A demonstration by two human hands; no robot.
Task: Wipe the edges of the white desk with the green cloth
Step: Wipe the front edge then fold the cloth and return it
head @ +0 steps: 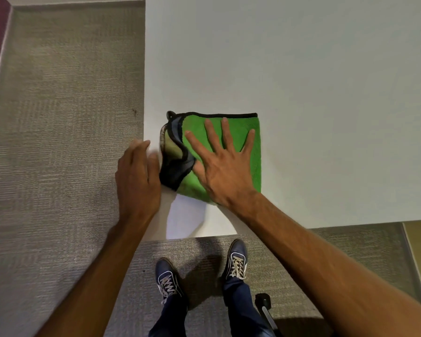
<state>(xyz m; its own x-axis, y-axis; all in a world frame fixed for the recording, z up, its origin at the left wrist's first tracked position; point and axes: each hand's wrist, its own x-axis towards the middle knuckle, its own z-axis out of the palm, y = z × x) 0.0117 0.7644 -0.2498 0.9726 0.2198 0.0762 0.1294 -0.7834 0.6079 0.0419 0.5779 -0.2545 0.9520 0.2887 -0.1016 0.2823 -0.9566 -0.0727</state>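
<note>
Head view: fingers [225, 132] of right hand [223, 166] splayed wide, pressed flat on green cloth [248, 152]. Left hand [137, 178] loosely curled at white worktop [326, 81] left edge, gripping nothing, just beside cloth's folded-over dark corner. Cloth near worktop's front-left corner. Grey carpet [58, 117] below.

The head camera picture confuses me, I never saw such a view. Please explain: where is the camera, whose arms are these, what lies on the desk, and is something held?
The camera sits on a person's head and looks down, so you see that person's own arms, legs and blue shoes on the carpet. There is no machine, only bare hands. The white desk fills the upper right. A green cloth with dark edging lies near its left corner. The right hand presses flat on the cloth, fingers spread. The left hand is at the desk's left edge beside the cloth's folded corner; it looks blurred, and a grip cannot be confirmed.
</note>
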